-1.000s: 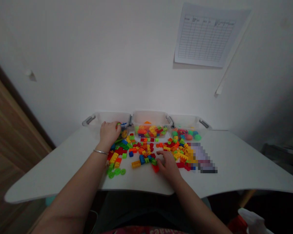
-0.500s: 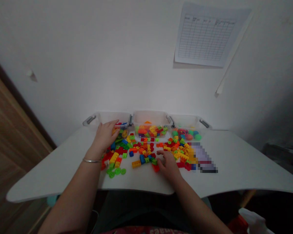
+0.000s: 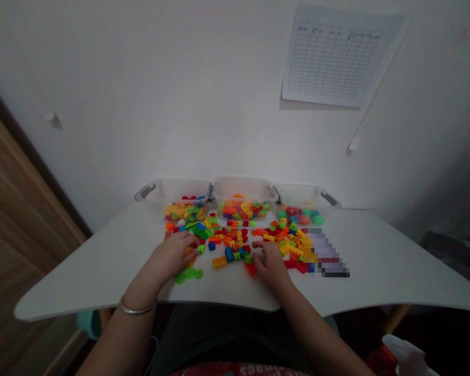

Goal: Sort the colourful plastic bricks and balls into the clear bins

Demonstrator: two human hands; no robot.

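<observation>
My left hand is over the left side of a pile of plastic building bricks. Its fingers are loosely curved and apart, near a light green brick; some bricks are hidden beneath it. Light green wheel-shaped pieces lie just below this hand. My right hand rests on the white table, thumb and fingers parted, beside a red brick and a small dark green piece. Left of it are a blue brick and a yellow-orange brick.
Three clear bins stand along the wall: the left bin and middle bin hold bricks, the right bin round coloured pieces. A pixelated flat object lies right of the pile. A printed sheet hangs above.
My left hand has come back from the left bin, down toward the near-left bricks, uncovering the yellow and green pieces in that bin. My right hand has stayed in place.
</observation>
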